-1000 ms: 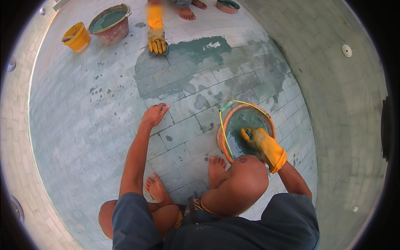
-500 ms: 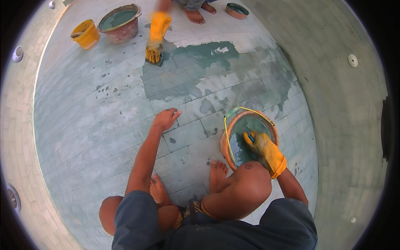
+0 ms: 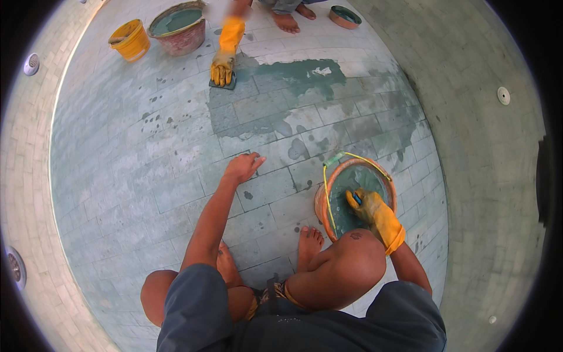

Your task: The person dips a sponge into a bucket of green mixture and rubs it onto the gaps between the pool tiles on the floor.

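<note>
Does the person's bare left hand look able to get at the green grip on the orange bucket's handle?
Probably yes: the left hand looks empty, nothing but tiled floor shows between it and the green grip, and the gloved right hand is over the orange bucket, away from the grip.

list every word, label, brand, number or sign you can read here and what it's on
No readable text anywhere.
Dark shirt: tiny pale marks, too small to tell if they are letters.
Right knee: a small dark mark, not readable.
Orange bucket and yellow bucket: no lettering I can make out.
</note>
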`<move>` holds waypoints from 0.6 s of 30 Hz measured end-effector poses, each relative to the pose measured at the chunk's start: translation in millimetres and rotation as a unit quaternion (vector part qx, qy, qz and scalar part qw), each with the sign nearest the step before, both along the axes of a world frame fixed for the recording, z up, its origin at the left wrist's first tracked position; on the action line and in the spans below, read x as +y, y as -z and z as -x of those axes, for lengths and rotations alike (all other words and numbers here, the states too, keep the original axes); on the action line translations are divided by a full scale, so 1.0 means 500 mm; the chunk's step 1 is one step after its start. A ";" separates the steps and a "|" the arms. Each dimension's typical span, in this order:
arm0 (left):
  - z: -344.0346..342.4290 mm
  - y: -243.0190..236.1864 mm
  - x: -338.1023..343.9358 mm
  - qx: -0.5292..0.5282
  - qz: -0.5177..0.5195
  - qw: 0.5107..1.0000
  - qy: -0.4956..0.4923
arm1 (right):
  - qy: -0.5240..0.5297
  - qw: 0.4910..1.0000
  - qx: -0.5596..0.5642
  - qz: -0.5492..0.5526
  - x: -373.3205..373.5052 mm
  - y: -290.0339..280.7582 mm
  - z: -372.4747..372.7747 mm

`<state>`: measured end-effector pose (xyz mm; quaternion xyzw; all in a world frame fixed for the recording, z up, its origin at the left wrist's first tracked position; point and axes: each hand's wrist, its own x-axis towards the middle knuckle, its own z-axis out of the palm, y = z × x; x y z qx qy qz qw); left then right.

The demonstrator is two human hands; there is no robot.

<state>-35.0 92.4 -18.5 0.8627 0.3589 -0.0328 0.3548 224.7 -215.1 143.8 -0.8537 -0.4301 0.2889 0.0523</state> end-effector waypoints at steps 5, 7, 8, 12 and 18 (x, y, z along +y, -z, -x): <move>0.005 0.004 -0.006 -0.004 -0.002 1.000 0.002 | 0.015 1.000 0.001 0.019 0.004 -0.001 0.004; 0.009 0.008 -0.005 -0.007 -0.006 1.000 0.003 | 0.021 1.000 -0.012 0.017 0.004 -0.003 0.008; 0.012 0.010 -0.005 -0.006 -0.008 1.000 0.003 | 0.023 0.999 -0.017 0.016 0.005 -0.002 0.011; 0.014 0.014 -0.005 -0.021 -0.025 0.999 0.009 | 0.043 0.999 -0.010 -0.030 0.001 -0.013 0.021; 0.012 0.016 -0.002 -0.003 -0.027 0.999 0.016 | 0.134 0.989 0.058 -0.040 0.012 -0.024 0.037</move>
